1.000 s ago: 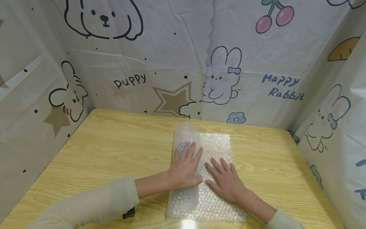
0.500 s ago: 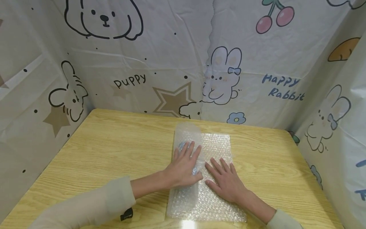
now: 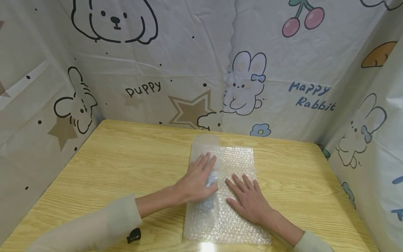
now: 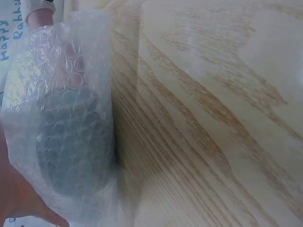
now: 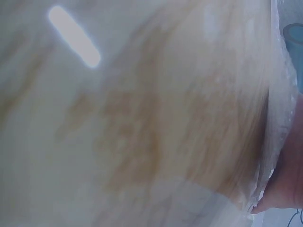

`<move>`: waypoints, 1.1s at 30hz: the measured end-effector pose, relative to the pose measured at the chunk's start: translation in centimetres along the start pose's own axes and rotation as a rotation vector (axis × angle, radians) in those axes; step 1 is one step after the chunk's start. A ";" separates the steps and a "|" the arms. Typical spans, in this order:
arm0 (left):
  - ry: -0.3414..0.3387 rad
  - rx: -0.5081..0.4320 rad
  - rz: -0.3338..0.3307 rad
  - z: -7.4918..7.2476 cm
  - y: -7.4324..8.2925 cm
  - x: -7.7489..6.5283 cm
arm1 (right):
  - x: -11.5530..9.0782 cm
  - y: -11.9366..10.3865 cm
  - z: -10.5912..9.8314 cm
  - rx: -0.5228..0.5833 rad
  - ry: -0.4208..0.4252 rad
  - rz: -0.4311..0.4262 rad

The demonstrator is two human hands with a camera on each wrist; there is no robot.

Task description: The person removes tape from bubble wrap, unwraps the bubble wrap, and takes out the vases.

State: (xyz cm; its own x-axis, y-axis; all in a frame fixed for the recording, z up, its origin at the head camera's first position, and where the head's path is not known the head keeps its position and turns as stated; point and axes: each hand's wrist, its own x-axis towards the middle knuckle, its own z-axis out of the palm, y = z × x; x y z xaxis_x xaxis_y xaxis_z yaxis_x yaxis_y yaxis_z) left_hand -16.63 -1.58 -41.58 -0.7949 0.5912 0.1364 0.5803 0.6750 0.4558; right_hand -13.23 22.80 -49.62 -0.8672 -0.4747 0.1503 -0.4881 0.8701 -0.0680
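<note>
A sheet of bubble wrap [image 3: 239,231] lies on the table with its left side folded over to the right. Under that folded layer shows a blue object [image 3: 206,204], blurred by the bubbles; in the left wrist view it is a dark, rounded shape [image 4: 71,146]. My left hand [image 3: 196,182] rests on the fold, fingers pointing away and thumb out to the right. Flat on the single layer to the right, fingers spread, my right hand [image 3: 250,201] presses the sheet. In the right wrist view a bluish round-ended piece [image 5: 294,45] appears beyond the wrap's edge.
The wood-grain table [image 3: 138,154] runs back to a printed cloth [image 3: 176,52] hung at the rear and both sides. A small black item [image 3: 134,235] is by the left sleeve [image 3: 122,213].
My left hand has slid a little to the left over the folded wrap, and more of the blue object shows beside its thumb. My right hand has stayed in place.
</note>
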 end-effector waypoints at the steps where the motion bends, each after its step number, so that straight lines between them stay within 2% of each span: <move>1: 0.004 -0.021 -0.003 -0.1 -0.1 -0.1 | 0.0 0.0 0.0 0.003 -0.002 0.000; 13: 0.058 -0.192 -0.062 -1.1 -1.5 -1.0 | -0.1 0.0 0.0 0.021 -0.014 0.007; 23: 0.125 -0.327 -0.064 -1.4 -2.6 -1.8 | -0.1 0.1 0.0 0.027 -0.020 0.003; 33: 0.160 -0.383 -0.112 -1.6 -4.0 -2.8 | -0.1 -0.1 0.1 0.014 -0.022 0.016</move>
State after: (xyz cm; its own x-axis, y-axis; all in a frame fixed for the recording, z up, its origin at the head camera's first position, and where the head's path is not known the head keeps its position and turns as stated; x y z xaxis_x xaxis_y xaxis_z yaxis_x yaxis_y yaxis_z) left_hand -17.07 -6.65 -42.34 -0.8840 0.4276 0.1887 0.4054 0.5005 0.7649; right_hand -13.07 22.75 -49.78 -0.8767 -0.4639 0.1276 -0.4756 0.8756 -0.0844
